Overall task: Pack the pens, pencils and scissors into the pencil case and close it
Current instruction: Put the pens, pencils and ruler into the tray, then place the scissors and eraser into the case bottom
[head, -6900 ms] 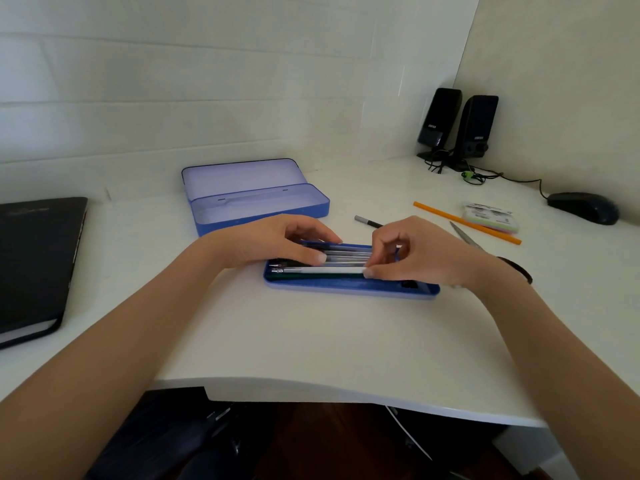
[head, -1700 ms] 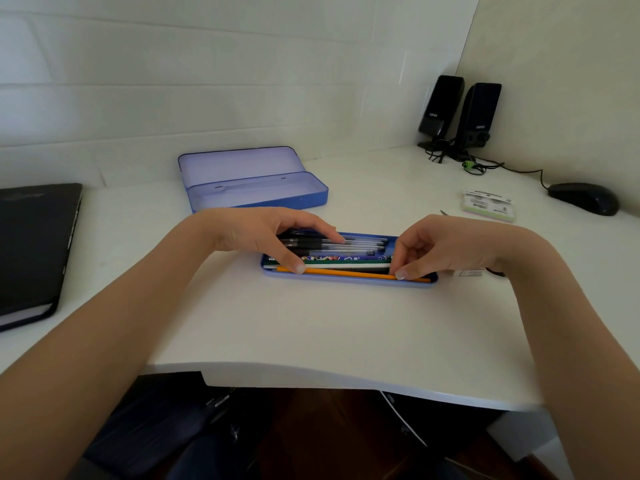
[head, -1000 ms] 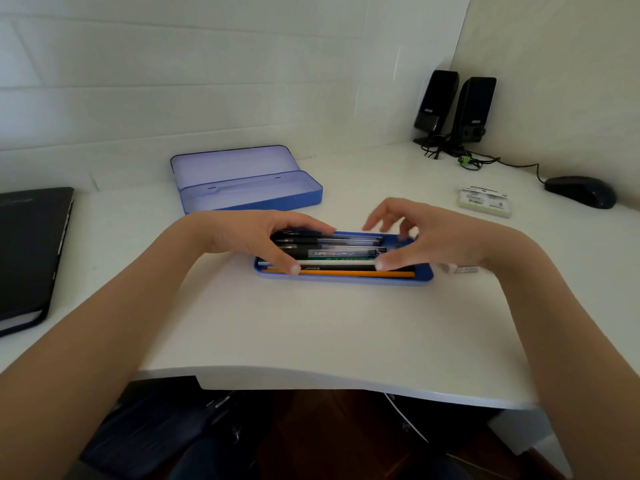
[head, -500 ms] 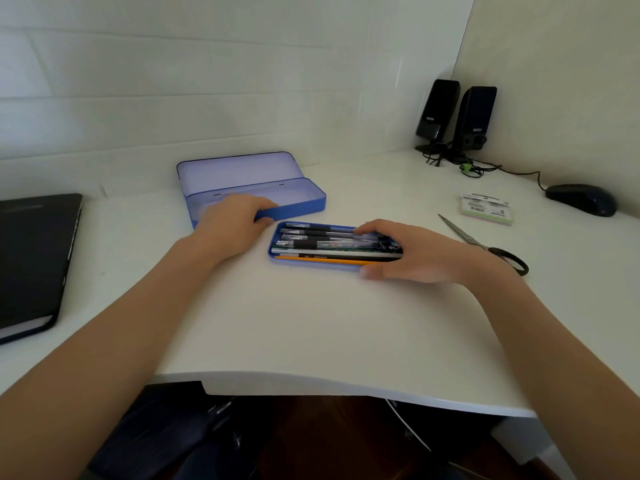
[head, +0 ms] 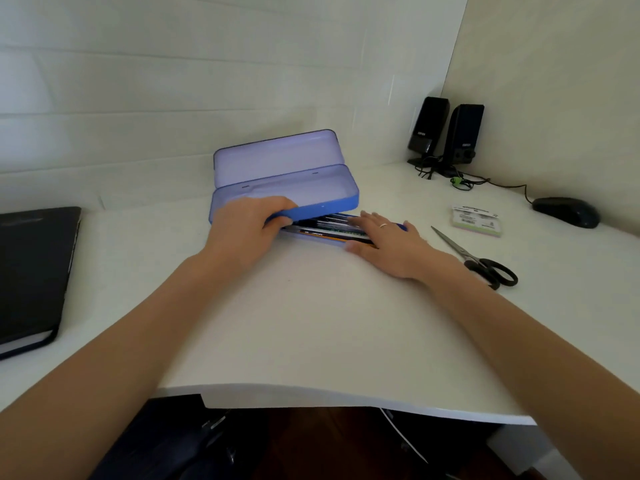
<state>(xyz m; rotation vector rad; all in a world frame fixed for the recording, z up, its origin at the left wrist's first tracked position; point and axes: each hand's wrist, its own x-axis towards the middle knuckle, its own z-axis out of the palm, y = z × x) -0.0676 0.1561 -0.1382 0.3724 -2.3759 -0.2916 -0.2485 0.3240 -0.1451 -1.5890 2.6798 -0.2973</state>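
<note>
The left hand point(head: 247, 230) grips the front wall of the open blue tin pencil case point(head: 287, 178), fingers curled over its near edge, and holds it tilted so its front side sits lifted over the far side of the blue inner tray point(head: 401, 226). The hinged lid of the case stands open behind that hand. The tray lies on the white worktop point(head: 311, 306) just right of the left hand, filled with pens and pencils point(head: 325, 227) lying lengthwise, an orange pencil along its near side. The right hand point(head: 388, 244) lies flat on the tray's right end, fingers straight and spread over the pens, thumb against the near rim, gripping nothing. The scissors point(head: 481, 259) lie on the worktop just right of the right wrist, outside the case, blades pointing away, black handles nearer. Beyond them rest a small labelled packet point(head: 476, 221) and a black mouse point(head: 566, 211); two black speakers point(head: 446, 136) stand in the corner. A black notebook point(head: 33, 271) lies far left of the left hand.
</note>
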